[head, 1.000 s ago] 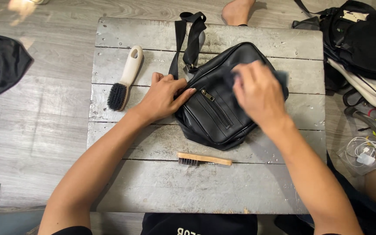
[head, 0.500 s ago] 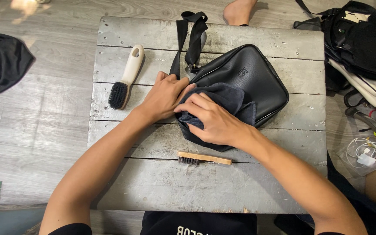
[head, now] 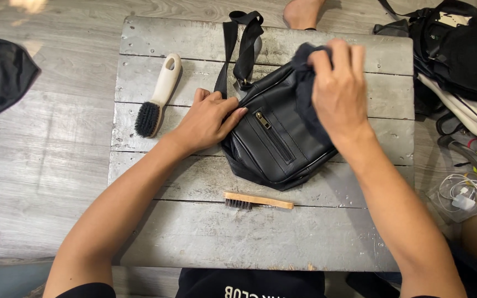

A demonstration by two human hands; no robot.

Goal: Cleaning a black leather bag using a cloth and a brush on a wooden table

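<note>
Wiping underway: right hand (head: 339, 91) grips dark cloth (head: 305, 83) closed at black bag's (head: 277, 138) top corner. Left hand (head: 208, 118) lies flat, pinning the bag to tabletop (head: 205, 232), gripping nothing. 2 brushes (head: 157, 96) (head: 258, 201) lie untouched; zipper front looks unwiped.

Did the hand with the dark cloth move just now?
Yes. The right hand with the cloth went from the bag's near end to its far end, away from the wooden brush.

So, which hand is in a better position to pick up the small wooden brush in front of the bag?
Probably the left hand: it only rests flat on the black bag, holding nothing. The right hand grips a dark cloth at the bag's far end, farther from the wooden brush.
</note>
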